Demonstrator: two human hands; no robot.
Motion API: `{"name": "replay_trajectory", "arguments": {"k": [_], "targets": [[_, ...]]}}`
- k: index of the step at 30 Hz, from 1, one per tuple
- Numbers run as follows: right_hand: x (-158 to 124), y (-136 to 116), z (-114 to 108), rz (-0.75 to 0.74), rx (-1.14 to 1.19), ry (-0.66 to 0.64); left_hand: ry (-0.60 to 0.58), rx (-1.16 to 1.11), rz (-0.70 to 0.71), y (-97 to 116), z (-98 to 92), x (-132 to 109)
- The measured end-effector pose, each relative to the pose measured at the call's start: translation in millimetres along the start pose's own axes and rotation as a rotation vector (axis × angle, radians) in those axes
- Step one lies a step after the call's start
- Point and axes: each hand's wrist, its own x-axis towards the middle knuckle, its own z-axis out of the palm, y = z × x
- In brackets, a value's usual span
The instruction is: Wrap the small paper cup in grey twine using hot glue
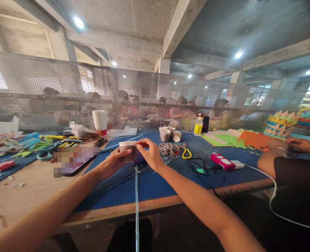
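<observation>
Brown, white-rimmed paper cup (pixel 128 145) gripped in the left hand (pixel 113 160), above the blue-covered surface (pixel 99 196), long axis near vertical; just left of the right hand (pixel 153 154), with fingers pinched by the rim, contact unclear. Farther out, grey coiled cord (pixel 168 149), then clear bottle with yellow label (pixel 197 128); leftward, tall stack of white paper cups (pixel 99 120), red-banded near the base. No brand or writing legible anywhere.

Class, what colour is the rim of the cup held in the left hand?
The cup has a whitish rim, seen in the head view.
</observation>
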Motion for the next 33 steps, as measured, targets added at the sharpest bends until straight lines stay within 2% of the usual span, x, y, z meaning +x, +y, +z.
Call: {"name": "replay_trajectory", "arguments": {"k": [9,25,33], "targets": [[4.9,9.0,1.7,0.179,0.157,-0.038,0.022,-0.003,-0.03,-1.5,0.5,-1.0],[0.8,6.3,2.2,0.143,0.067,-0.043,-0.024,0.037,0.007,-0.7,3.4,1.0],[-0.9,5.3,4.5,0.105,-0.021,-0.063,0.07,0.057,-0.021,-4.9,0.3,2.3]]}}
